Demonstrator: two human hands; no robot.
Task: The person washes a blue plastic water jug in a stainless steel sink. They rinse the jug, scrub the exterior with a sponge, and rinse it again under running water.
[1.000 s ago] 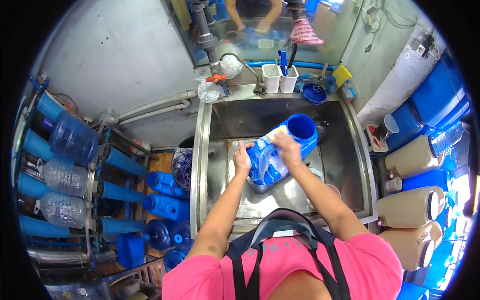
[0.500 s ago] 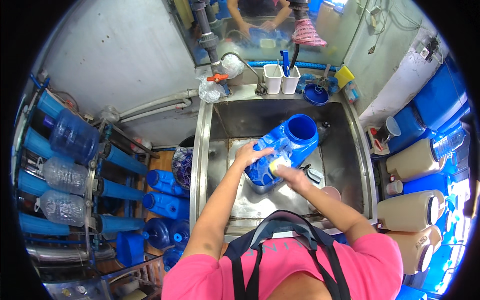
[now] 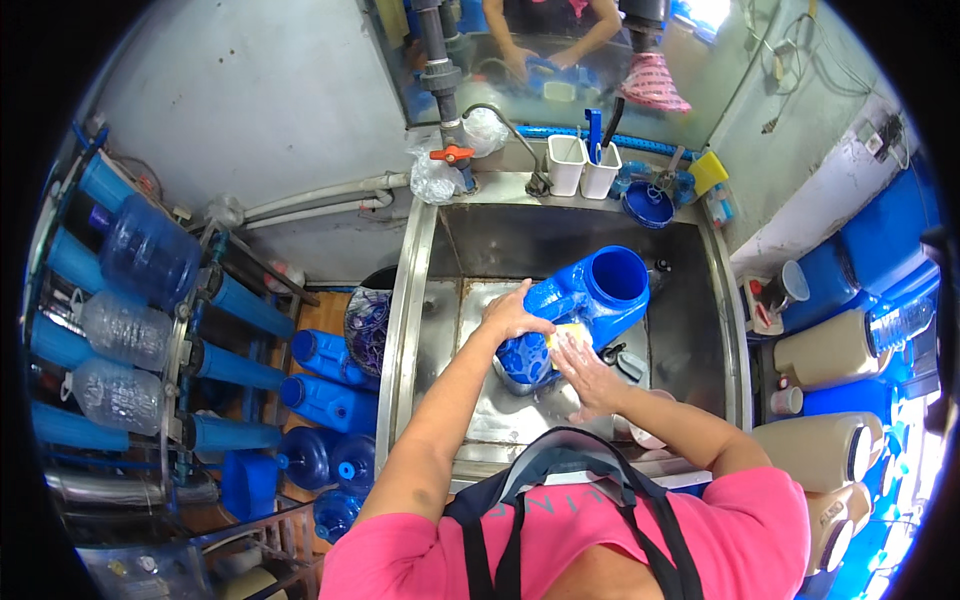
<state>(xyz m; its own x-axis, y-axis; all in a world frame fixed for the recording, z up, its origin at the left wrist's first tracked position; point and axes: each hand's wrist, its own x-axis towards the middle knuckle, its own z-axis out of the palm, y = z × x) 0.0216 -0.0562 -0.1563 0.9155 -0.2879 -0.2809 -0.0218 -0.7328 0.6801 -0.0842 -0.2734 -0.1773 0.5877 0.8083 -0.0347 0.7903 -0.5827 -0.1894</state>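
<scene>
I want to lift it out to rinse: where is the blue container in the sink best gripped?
Probably by the rim of its wide round mouth, coming from the far right. The blue container lies tilted in the steel sink, mouth up and away, and that end is bare. The left hand steadies the near end; the right hand presses a yellow sponge against its side.
</scene>
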